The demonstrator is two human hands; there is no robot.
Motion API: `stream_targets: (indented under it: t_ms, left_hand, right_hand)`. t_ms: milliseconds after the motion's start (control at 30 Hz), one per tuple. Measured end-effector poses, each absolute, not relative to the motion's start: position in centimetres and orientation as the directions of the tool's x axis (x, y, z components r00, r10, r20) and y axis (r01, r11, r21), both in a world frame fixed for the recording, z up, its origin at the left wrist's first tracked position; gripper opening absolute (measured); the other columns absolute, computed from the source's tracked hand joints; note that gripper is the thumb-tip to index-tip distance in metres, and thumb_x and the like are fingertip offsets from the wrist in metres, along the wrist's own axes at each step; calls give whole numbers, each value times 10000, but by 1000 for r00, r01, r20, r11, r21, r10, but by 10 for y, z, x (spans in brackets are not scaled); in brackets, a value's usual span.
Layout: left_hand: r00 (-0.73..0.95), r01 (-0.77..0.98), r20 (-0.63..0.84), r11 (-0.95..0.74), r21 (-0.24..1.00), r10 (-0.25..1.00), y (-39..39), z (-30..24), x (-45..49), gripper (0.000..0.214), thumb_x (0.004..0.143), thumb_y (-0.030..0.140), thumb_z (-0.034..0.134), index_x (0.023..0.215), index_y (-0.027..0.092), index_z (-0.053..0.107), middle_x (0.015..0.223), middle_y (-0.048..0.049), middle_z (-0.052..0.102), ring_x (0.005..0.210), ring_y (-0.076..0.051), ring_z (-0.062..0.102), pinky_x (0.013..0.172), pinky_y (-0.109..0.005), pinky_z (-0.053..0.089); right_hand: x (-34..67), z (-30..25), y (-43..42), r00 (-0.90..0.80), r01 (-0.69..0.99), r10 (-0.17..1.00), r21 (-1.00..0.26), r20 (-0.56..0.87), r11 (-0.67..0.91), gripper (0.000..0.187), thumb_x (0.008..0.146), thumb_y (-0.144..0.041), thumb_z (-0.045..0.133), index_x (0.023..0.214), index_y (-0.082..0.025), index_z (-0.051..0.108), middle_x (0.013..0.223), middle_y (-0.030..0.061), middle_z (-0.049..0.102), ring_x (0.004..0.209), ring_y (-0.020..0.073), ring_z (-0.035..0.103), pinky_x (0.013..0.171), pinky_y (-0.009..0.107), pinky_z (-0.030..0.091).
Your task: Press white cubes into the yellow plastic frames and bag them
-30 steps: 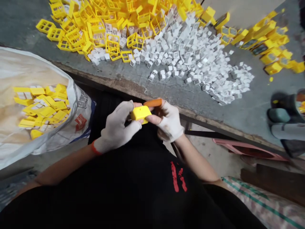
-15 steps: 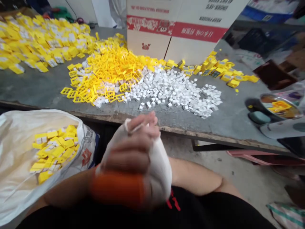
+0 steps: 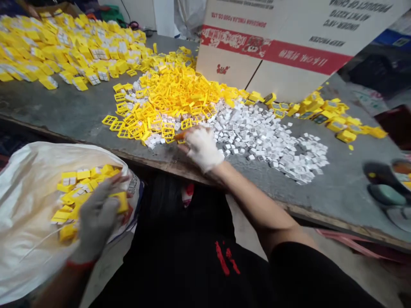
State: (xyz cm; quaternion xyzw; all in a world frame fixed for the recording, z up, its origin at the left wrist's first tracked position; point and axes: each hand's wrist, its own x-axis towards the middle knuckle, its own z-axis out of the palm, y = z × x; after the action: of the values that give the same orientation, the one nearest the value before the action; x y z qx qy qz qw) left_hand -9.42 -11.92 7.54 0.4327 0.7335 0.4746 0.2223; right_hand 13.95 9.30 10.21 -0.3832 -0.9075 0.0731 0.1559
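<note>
My left hand (image 3: 101, 214), in a pale glove with bare fingertips, is over the mouth of the white sack (image 3: 28, 171). It is closed around a yellow block (image 3: 120, 201). Inside the sack lie several yellow-and-white blocks (image 3: 77, 192). At the table's front edge, my gloved right hand (image 3: 202, 147) reaches into the near side of a heap of yellow window-like frames (image 3: 173, 92). Its thumb and forefinger close on one yellow frame, partly hidden by the fingers. White small caps (image 3: 257, 132) lie in a heap just right of this hand.
A large printed carton (image 3: 276, 47) stands behind the heaps. Many yellow-and-white blocks (image 3: 86, 47) cover the table's far left. More yellow pieces (image 3: 337, 115) lie right of the carton. At the right edge, a dark object with a greenish oval (image 3: 385, 194) is blurred.
My hands were together, blurred, in front of my body. They have parted: the left went to the sack with a yellow block, the right to the frames. The view has shifted left.
</note>
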Motion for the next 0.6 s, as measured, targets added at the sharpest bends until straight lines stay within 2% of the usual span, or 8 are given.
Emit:
stream_targets:
  t_ms: [67,133,200,267,333,433,500,600]
  left_hand:
    - [-631,600,140,366,712,763,-136,81,-135,394,882,383,682,1251,341,811,1225,-21,849,1152,-386,799,803,-458,671]
    - [-622,671,196,387,632,758,-149,85,-161,284,865,438,704,1117,366,813,1286,5,832,1417,-469,671,805,-472,673]
    - [-614,677,204,376,632,763,-156,88,-163,278,896,447,690,1149,409,799,1436,68,779,1551,-462,557,898,-501,680]
    - [-644,609,145,388,691,752,-157,89,-144,361,956,438,687,1306,471,767,1555,115,714,1569,-408,553,1043,-514,659]
    - [-669,463,53,360,810,742,-150,86,-111,382,972,433,727,1349,451,781,1505,78,755,1504,-367,625,1127,-473,629]
    - [-547,64,-164,236,970,821,-121,76,-59,254,907,395,798,1115,267,867,1191,-50,865,1162,-318,799,1034,-424,654]
    - [-320,-275,-376,294,915,870,-93,66,-30,315,830,396,869,1055,178,845,1051,-125,862,1005,-325,823,903,-442,680]
    - [-67,-577,-504,379,723,861,-53,54,3,377,856,330,864,1181,152,792,1153,-170,845,1010,-309,815,836,-427,673]
  right_hand:
    - [134,91,132,-608,778,792,-156,59,609,487,1046,-338,613,1516,-245,701,1515,178,716,1407,415,555,1145,582,406]
    - [124,79,156,-629,776,776,-84,-50,625,586,988,-342,678,1563,-233,658,1576,190,674,1428,440,526,1151,599,401]
    - [115,72,166,-653,757,750,-49,-102,652,597,966,-354,693,1549,-227,669,1566,195,681,1428,451,527,1148,613,408]
    - [110,69,168,-647,761,753,-36,-117,648,559,964,-358,692,1505,-218,705,1513,205,715,1420,460,544,1145,623,416]
    - [113,69,166,-626,779,773,-58,-104,624,548,952,-366,722,1480,-220,728,1473,202,741,1414,463,562,1152,624,420]
    - [132,71,161,-582,809,810,-149,-64,569,624,945,-398,768,1543,-242,684,1441,161,770,1394,434,600,1166,599,427]
    - [152,71,154,-578,799,816,-227,-30,557,675,956,-419,768,1595,-247,634,1429,137,779,1371,406,627,1161,573,440]
    - [186,67,127,-621,721,781,-342,65,602,684,954,-458,775,1582,-220,642,1362,135,798,1286,388,669,1110,541,469]
